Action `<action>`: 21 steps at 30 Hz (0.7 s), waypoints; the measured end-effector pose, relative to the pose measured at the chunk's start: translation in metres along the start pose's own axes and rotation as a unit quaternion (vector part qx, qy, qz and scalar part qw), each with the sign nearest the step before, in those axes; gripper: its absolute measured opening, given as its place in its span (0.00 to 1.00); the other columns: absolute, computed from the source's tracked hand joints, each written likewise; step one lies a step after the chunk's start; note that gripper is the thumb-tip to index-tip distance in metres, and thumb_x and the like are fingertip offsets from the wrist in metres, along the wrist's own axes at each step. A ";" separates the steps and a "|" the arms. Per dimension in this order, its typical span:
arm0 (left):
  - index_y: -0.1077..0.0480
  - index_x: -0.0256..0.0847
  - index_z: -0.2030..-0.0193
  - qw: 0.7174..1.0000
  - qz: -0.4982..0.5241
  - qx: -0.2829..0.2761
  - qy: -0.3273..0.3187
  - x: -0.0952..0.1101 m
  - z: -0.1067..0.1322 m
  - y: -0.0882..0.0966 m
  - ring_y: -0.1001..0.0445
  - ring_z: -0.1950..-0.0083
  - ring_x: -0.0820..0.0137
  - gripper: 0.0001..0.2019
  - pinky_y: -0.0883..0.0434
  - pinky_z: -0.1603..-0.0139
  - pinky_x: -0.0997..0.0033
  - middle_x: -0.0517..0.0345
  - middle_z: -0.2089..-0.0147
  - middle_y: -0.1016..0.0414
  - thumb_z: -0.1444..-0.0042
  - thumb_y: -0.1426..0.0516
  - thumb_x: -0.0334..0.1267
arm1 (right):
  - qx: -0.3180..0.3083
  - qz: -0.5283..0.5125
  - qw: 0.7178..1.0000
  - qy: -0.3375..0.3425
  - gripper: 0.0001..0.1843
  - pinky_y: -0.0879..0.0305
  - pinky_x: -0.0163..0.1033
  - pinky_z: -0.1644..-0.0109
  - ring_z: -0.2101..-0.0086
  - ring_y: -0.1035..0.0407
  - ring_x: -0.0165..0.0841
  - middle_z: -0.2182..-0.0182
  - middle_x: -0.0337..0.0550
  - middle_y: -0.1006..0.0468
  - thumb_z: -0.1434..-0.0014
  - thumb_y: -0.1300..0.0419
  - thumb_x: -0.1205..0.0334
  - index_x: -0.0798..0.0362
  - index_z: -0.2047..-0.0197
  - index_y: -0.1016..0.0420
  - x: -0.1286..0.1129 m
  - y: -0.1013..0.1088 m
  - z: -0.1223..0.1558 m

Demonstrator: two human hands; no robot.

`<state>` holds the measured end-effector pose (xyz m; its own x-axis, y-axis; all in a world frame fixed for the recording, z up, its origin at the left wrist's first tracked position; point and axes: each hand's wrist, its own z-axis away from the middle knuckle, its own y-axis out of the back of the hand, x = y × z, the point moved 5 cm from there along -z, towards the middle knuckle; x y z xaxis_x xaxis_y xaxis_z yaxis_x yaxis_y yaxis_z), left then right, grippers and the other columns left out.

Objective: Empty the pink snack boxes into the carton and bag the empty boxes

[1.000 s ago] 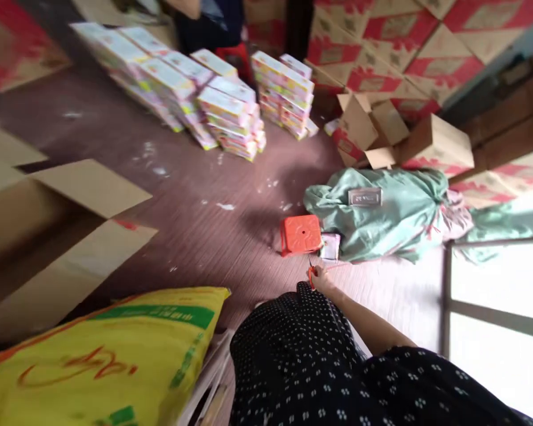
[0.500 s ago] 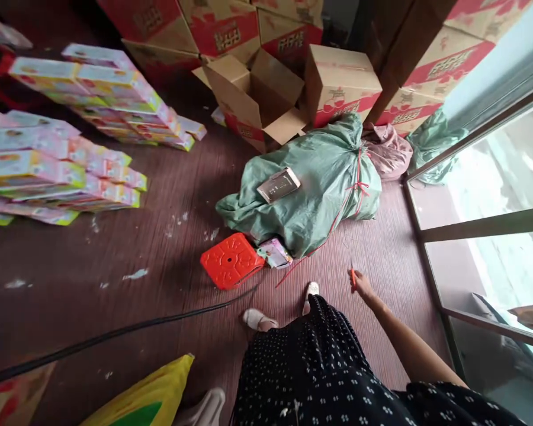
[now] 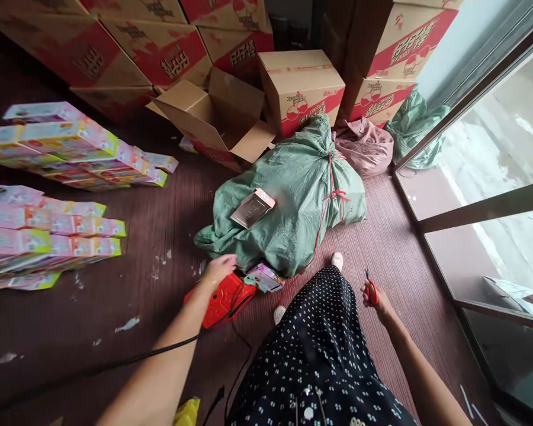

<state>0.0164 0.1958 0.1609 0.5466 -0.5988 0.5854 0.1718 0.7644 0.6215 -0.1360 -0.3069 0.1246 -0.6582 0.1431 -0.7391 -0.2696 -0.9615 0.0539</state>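
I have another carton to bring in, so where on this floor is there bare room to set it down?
The widest bare floor lies between the stacked colourful boxes and the orange stool under the left hand. A narrower strip runs between the green sack and the window frame, past the right hand holding scissors. Around the open carton it is crowded.

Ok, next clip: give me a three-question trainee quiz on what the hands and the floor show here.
1. True or false: the right hand holds red-handled scissors.
2. What does the left hand reach onto: A) the open carton, B) the orange stool, C) the pink sack?
3. What lies on top of the green sack?

Key: 1 true. 2 B. 3 a small flat grey packet.
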 end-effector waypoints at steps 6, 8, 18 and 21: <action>0.20 0.38 0.50 0.990 0.077 -0.112 -0.022 0.173 -0.095 -0.171 0.20 0.61 0.69 0.14 0.24 0.58 0.73 0.54 0.60 0.17 0.42 0.37 0.37 | -0.087 0.038 0.995 0.005 0.41 0.39 0.39 0.71 0.78 0.39 0.29 0.80 0.37 0.33 0.64 0.30 0.21 0.52 0.70 0.29 -0.119 -0.012 -0.132; 0.21 0.37 0.48 0.993 0.069 -0.099 -0.014 0.214 -0.123 -0.221 0.21 0.60 0.68 0.16 0.25 0.57 0.71 0.52 0.59 0.17 0.43 0.37 0.37 | -0.111 0.043 0.993 -0.003 0.39 0.38 0.39 0.70 0.78 0.39 0.30 0.80 0.36 0.33 0.61 0.30 0.22 0.52 0.69 0.29 -0.151 -0.014 -0.171; 0.24 0.39 0.63 0.999 -0.026 0.025 0.033 0.297 -0.228 -0.316 0.24 0.57 0.63 0.09 0.32 0.56 0.68 0.48 0.64 0.20 0.36 0.46 0.34 | -0.283 0.137 0.947 -0.072 0.35 0.41 0.38 0.71 0.79 0.38 0.30 0.82 0.35 0.33 0.52 0.35 0.24 0.51 0.68 0.31 -0.192 -0.054 -0.285; 0.27 0.40 0.68 1.000 -0.019 0.010 0.019 0.293 -0.213 -0.303 0.28 0.66 0.67 0.15 0.34 0.61 0.70 0.54 0.72 0.25 0.33 0.51 0.35 | -0.304 0.155 0.937 -0.071 0.31 0.41 0.37 0.70 0.78 0.37 0.30 0.81 0.36 0.32 0.46 0.37 0.28 0.51 0.69 0.32 -0.198 -0.076 -0.302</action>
<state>0.2986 -0.1608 0.0331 0.5708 -0.6177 0.5410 0.1772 0.7360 0.6533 0.2269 -0.3331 0.0640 -0.7371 -0.1774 -0.6521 0.3727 -0.9116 -0.1733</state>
